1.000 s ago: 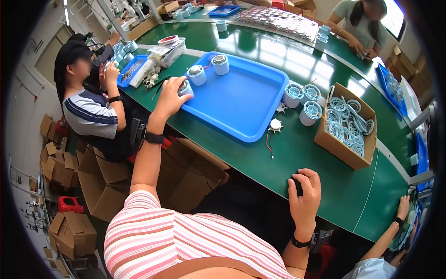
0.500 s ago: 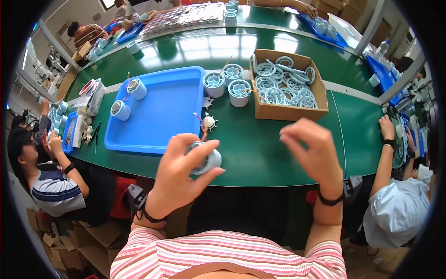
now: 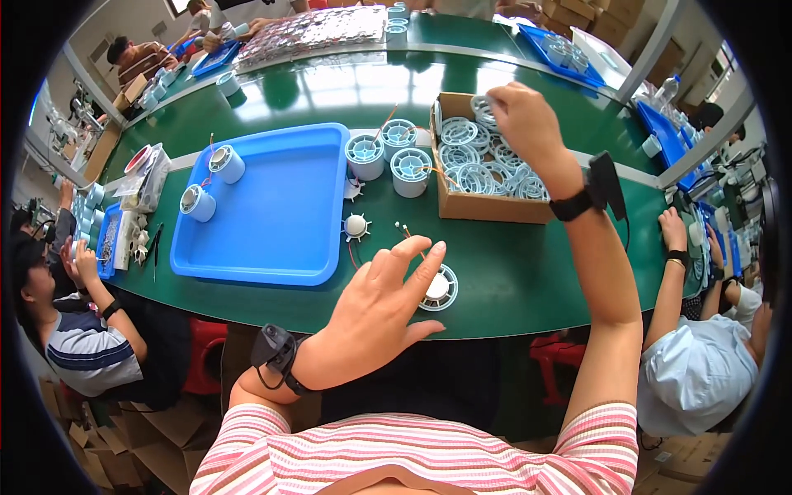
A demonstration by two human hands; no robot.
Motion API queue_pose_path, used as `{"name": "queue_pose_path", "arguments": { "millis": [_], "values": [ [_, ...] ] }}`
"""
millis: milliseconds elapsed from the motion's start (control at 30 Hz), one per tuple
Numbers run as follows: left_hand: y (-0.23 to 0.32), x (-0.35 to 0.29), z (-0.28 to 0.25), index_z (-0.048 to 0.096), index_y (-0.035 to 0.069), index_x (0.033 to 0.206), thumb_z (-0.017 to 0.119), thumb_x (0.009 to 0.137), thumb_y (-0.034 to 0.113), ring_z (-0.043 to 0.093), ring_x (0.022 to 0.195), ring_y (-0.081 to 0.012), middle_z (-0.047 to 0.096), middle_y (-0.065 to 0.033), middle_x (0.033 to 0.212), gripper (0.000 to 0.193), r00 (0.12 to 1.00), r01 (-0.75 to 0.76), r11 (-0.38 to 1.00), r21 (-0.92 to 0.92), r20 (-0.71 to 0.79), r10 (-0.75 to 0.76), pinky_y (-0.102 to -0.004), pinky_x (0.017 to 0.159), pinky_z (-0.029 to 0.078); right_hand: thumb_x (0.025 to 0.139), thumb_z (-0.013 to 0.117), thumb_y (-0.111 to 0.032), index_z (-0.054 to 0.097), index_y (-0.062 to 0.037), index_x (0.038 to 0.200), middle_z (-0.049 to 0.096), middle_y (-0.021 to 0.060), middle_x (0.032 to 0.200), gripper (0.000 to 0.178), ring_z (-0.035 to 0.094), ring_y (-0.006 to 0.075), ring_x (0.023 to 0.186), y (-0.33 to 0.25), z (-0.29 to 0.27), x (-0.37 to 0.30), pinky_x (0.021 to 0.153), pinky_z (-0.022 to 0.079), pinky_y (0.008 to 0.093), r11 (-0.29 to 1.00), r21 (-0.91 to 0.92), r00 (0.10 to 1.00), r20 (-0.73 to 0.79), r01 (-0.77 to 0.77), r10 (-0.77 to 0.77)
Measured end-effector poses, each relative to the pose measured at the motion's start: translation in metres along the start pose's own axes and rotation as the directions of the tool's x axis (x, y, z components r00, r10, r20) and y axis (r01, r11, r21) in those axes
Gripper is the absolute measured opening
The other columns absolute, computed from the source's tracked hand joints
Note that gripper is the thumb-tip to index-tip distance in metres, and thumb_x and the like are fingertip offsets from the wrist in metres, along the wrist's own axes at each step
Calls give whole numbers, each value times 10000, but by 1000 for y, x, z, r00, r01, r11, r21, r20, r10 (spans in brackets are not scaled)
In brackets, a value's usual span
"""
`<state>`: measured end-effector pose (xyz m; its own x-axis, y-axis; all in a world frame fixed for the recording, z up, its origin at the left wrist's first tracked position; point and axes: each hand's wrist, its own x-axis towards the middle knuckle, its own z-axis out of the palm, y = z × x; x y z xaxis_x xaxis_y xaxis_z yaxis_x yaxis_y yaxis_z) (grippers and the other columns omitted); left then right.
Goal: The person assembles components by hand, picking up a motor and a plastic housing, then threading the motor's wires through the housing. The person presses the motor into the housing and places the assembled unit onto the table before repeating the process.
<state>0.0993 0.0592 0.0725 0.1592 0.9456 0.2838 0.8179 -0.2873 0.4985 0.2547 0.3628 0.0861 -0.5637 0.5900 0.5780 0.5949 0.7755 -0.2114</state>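
My left hand [image 3: 381, 304] is open, fingers spread over a light-blue round housing [image 3: 450, 290] with a white centre, which stands on the green table near its front edge. Part of the housing is hidden behind the fingers. Over the far side of the cardboard box [image 3: 495, 209], my right hand [image 3: 526, 120] pinches a light-blue plastic ring [image 3: 480, 112]. Many similar rings [image 3: 474, 177] lie heaped in the box. Left of it stand light-blue cylindrical housings [image 3: 411, 173] with spoked tops and thin wires. A small white spoked part [image 3: 356, 227] lies near my left hand.
A blue tray [image 3: 264, 206] holds two light-blue cylinders [image 3: 227, 163] toward its left side. Farther left are a plastic bag [image 3: 147, 186] and black tweezers [image 3: 156, 247]. Co-workers sit on both sides, one with a hand [image 3: 672, 227] on the table. Metal posts frame the bench.
My left hand has let go of the housing, which now stands on the table farther right. My right hand has moved forward to the box and taken hold of a ring.
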Motion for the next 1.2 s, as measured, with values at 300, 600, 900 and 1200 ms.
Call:
{"name": "queue_pose_path", "arguments": {
  "millis": [300,600,900,1200],
  "values": [
    [-12,8,16,494,34,1442,884,703,180,539,1266,-354,486,-143,1449,848,983,-170,971,171,93,156,-477,1112,407,950,642,-46,710,42,1104,674,109,900,191,648,209,811,-75,-96,-132,739,496,289,831,450,893,436,-328,116],
    [-9,0,21,552,28,1365,898,703,158,613,1143,-349,621,-133,1234,759,1000,-5,999,47,-7,5,-473,986,478,865,745,-67,696,-11,1205,644,132,1266,348,615,311,1134,-79,-68,-201,979,485,383,814,473,931,294,-338,216],
    [-15,-10,28,478,56,1441,820,819,0,664,1034,-167,586,-114,1338,712,937,349,716,-605,234,-260,-268,783,589,790,840,-175,627,-61,1315,592,162,1372,577,539,348,1262,-87,-58,-207,1046,453,427,914,324,934,331,-246,134],
    [-19,2,21,424,50,1484,734,849,-93,666,989,-119,553,-94,1392,721,808,587,277,-761,533,-250,-259,791,604,766,846,-136,599,-64,1337,578,166,1335,627,534,345,1257,-82,-56,-197,1047,453,455,903,373,902,431,-213,35]
  ]
}}
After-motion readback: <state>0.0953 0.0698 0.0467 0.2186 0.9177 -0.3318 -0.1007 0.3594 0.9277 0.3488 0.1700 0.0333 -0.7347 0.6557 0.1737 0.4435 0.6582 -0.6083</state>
